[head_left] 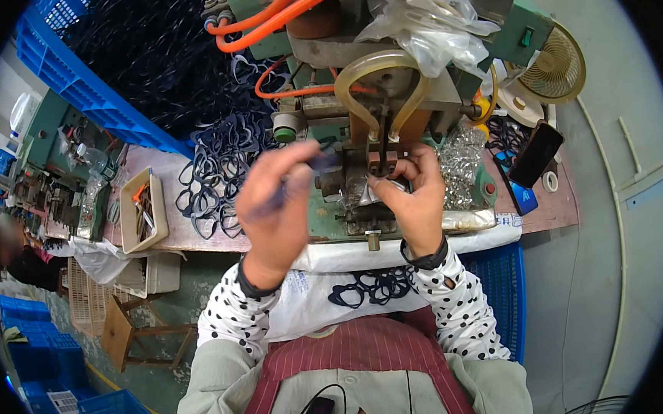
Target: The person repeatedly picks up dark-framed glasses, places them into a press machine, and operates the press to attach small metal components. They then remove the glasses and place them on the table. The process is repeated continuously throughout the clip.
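Pinkish worktop (553, 211); left hand (277, 224) gripping dark navy piece (271, 202), blurred.

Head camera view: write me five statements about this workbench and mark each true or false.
1. The right hand is at the front of the machine. True.
2. The blue crate at upper left is empty. False: a heap of dark strips fills it.
3. The thick hoses at the top are orange. True.
4. The fan stands to the left of the machine. False: it is to the right.
5. The sleeves are plain black. False: they are white with dark dots.
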`<state>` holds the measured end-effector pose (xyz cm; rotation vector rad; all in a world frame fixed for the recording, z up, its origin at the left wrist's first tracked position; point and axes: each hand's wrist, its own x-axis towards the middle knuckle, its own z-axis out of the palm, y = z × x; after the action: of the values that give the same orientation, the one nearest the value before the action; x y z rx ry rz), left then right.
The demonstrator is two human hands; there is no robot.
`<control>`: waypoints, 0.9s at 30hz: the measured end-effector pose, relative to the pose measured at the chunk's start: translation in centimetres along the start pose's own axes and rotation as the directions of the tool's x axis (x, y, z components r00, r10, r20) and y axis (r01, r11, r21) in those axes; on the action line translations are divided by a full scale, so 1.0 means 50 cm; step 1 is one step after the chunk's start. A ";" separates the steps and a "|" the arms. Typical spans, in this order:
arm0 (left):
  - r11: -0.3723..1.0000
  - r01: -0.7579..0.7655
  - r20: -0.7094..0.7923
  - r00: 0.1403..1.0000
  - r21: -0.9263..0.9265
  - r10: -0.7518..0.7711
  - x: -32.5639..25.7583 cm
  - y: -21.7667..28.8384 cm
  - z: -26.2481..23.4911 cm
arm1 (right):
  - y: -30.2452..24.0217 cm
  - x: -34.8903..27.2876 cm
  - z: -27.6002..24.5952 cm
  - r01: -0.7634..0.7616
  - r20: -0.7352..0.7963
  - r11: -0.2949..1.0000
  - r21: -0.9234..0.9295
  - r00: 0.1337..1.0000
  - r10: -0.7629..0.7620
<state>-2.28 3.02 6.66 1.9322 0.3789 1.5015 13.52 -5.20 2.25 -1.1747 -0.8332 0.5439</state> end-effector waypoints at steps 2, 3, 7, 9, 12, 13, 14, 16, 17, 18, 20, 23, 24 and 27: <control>0.959 -0.192 0.035 0.981 0.208 0.189 -0.005 0.000 0.007 | 0.007 0.000 -0.002 0.005 -0.002 1.000 0.009 1.000 -0.004; 0.941 -0.202 0.004 0.978 0.271 0.209 -0.002 -0.003 0.009 | 0.004 -0.001 -0.003 -0.002 -0.002 1.000 -0.006 1.000 0.002; 0.967 0.188 -0.038 0.980 -0.172 -0.197 0.027 -0.001 0.001 | 0.007 0.000 -0.011 0.006 0.005 0.998 -0.056 1.000 -0.005; 0.956 0.182 -0.036 0.980 -0.229 -0.195 0.027 0.002 0.003 | 0.005 -0.004 -0.011 0.011 -0.009 1.000 -0.017 1.000 -0.011; 0.948 0.207 -0.026 0.975 -0.243 -0.219 0.026 0.006 0.004 | 0.005 -0.010 -0.003 0.026 -0.044 0.997 0.077 0.999 -0.023; 0.945 0.213 -0.024 0.974 -0.250 -0.226 0.025 0.008 0.006 | 0.003 -0.009 -0.002 0.033 -0.042 0.996 0.081 0.999 -0.030; 0.959 0.214 -0.026 0.974 -0.186 -0.223 0.027 0.009 0.007 | 0.001 -0.007 -0.001 0.040 -0.041 0.996 0.084 0.998 -0.036; 0.972 -0.183 0.032 0.983 0.146 0.180 0.005 0.001 0.010 | 0.004 -0.008 -0.002 0.049 -0.041 0.997 0.066 0.998 -0.046; 0.878 -0.379 0.111 0.925 0.291 0.363 -0.012 -0.004 0.014 | 0.009 -0.009 -0.005 0.054 -0.044 0.998 0.042 0.998 -0.052; 0.877 -0.441 0.201 0.892 0.192 0.405 -0.036 -0.001 0.018 | 0.011 -0.008 -0.005 0.061 -0.039 0.998 0.021 0.997 -0.060; 0.861 -0.506 0.326 0.823 0.048 0.466 -0.085 0.002 0.042 | 0.005 -0.003 -0.016 0.077 -0.031 0.986 -0.149 0.996 -0.083; 0.871 -0.489 0.417 0.783 -0.045 0.461 -0.112 -0.008 0.075 | 0.011 0.016 -0.081 0.169 -0.076 0.919 -0.356 0.975 -0.208; 0.883 -0.463 0.439 0.779 -0.081 0.449 -0.114 -0.015 0.077 | 0.020 0.022 -0.115 0.103 -0.131 0.931 -0.351 0.979 -0.157; 0.887 -0.446 0.476 0.759 -0.116 0.444 -0.109 -0.030 0.078 | 0.085 0.041 -0.232 0.072 -0.248 0.715 -0.695 0.910 -0.333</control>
<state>-0.02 -0.29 1.06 2.4304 -0.3365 1.1923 24.26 -9.02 -2.96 -1.7557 -0.8501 -0.2090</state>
